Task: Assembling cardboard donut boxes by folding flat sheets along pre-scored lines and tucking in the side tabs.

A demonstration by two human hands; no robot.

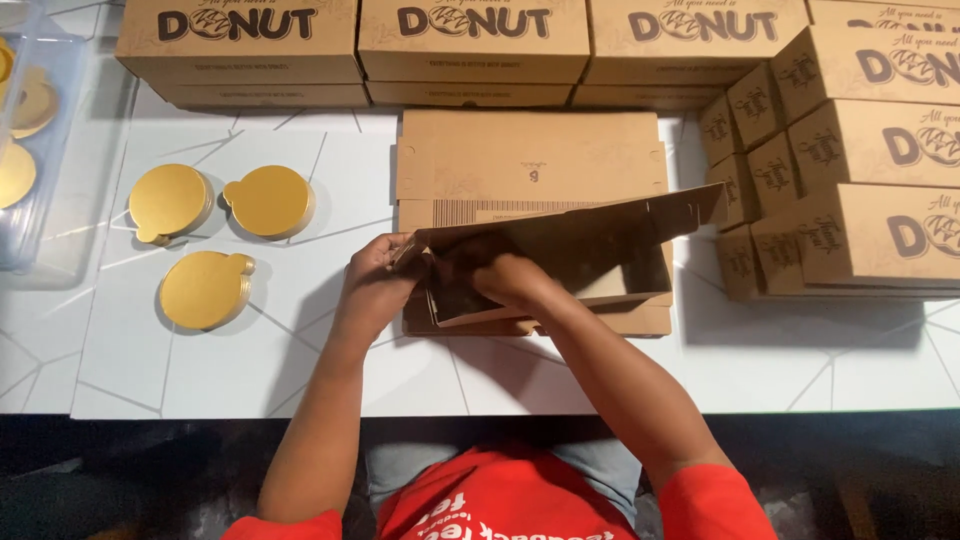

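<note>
Clear plastic at the far left edge is a tub [22, 150], cut off by the frame, so you only catch slivers of gold discs inside it. Just right of it, three gold cake boards [205, 289] lie flat on the white worktop [250, 370], two far and one nearer, close together.

Your left hand [375, 285] pinches the left end of the half-folded brown cardboard box [560, 245]; the grip is closed on the upright corner flap, thumb side toward you. Your right hand [510, 280] reaches inside the box at that same left end, fingers curled against the inner wall. The shadowed interior hides the fingertips, so you cannot tell how tightly that grip is closed.

That box sits near the centre of the worktop, on a stack of flat box blanks [530, 160] whose lower sheets are mostly covered. Its raised long wall slants to the right.

Finished brown boxes [470, 35] run along the far edge, and a larger pile [860, 160] stands at the right, both cut off by the frame.
</note>
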